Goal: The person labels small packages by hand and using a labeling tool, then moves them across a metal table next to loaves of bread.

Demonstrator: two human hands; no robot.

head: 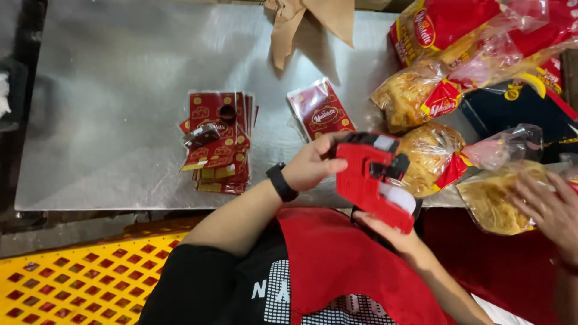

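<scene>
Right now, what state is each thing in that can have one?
Label gun: held in both hands, off the table.
Left hand: gripping the gun's top.
Right hand: gripping the gun from below.
Label stack: lying fanned on the table.
Bread bags: filled, lying on their sides.
Another person's hand: resting on a bread bag.

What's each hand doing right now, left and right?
Left hand: closed on the top of the red label gun.
Right hand: gripping the same label gun from below, fingers mostly hidden.
</scene>
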